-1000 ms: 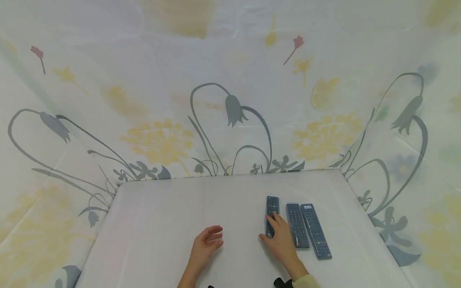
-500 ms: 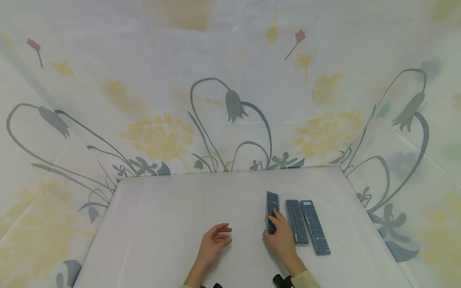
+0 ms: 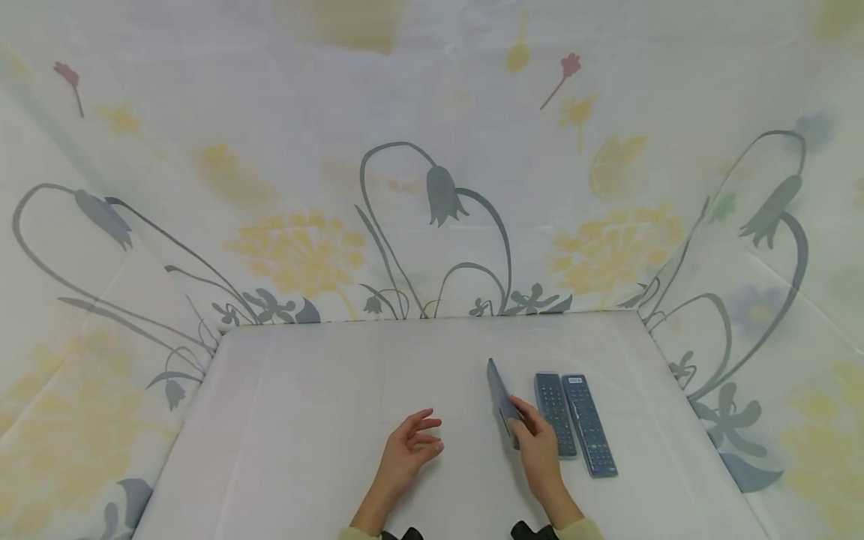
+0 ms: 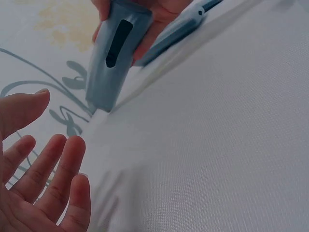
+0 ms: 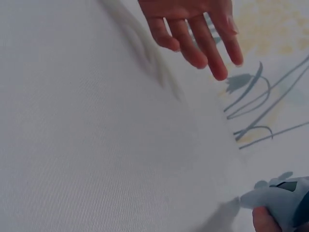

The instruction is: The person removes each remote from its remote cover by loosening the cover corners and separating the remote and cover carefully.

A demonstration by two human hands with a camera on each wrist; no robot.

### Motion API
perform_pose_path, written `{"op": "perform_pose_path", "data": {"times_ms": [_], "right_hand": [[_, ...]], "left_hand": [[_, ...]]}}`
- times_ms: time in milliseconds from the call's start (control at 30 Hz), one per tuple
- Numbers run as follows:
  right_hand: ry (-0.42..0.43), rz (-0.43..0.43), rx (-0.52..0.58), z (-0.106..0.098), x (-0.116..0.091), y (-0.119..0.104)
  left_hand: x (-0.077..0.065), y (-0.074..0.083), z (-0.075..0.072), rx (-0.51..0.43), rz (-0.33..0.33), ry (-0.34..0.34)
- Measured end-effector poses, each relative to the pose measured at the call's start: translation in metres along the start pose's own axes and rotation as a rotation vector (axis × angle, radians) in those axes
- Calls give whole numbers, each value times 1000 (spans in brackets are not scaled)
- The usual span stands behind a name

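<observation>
My right hand (image 3: 536, 442) grips a blue-grey remote control (image 3: 499, 394) near its lower end. The remote is tilted up on its side above the white table, its back turned to the left. In the left wrist view the back of this remote (image 4: 113, 63) shows a dark slot, with fingers on both sides of it. At the lower right of the right wrist view, part of the remote (image 5: 280, 203) shows beside a fingertip. My left hand (image 3: 408, 454) hovers over the table to the left, fingers loosely bent, holding nothing.
Two more remotes lie side by side on the white table (image 3: 304, 420), right of my right hand: a shorter one (image 3: 556, 416) and a longer one (image 3: 590, 426) with a white label. A flower-printed cloth (image 3: 432, 247) stands around the back and sides.
The remote lay flat under my right fingers; now it is lifted and tipped onto its side in my right grip. My left hand has shifted slightly right.
</observation>
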State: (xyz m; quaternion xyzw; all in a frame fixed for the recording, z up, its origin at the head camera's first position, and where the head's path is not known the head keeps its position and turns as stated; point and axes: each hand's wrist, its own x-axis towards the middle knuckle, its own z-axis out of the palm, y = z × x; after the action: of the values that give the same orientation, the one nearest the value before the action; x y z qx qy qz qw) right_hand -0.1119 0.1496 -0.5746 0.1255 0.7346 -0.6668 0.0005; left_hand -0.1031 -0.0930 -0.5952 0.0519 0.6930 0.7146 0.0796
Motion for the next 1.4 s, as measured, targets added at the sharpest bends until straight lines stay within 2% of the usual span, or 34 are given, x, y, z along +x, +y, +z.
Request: {"op": "perform_pose_path", "data": {"times_ms": [233, 333, 467, 700, 967, 1067, 1233, 1400], "right_hand": [[-90, 116, 136, 0, -4, -3], [-118, 144, 226, 2, -5, -3], [-157, 134, 325, 4, -8, -7], [-246, 110, 321, 10, -16, -21], [-320, 133, 314, 15, -22, -32], [-360, 134, 312, 15, -23, -35], [-461, 132, 299, 11, -22, -39], [-545, 84, 324, 7, -22, -40]], "left_hand": [[-1, 2, 5, 9, 32, 1], [-2, 5, 9, 65, 59, 1], [-1, 11, 17, 163, 102, 16], [3, 21, 26, 256, 212, 45], [6, 22, 27, 417, 420, 113], [6, 24, 27, 455, 455, 130], [6, 28, 24, 495, 445, 137], [6, 30, 21, 514, 466, 139]]}}
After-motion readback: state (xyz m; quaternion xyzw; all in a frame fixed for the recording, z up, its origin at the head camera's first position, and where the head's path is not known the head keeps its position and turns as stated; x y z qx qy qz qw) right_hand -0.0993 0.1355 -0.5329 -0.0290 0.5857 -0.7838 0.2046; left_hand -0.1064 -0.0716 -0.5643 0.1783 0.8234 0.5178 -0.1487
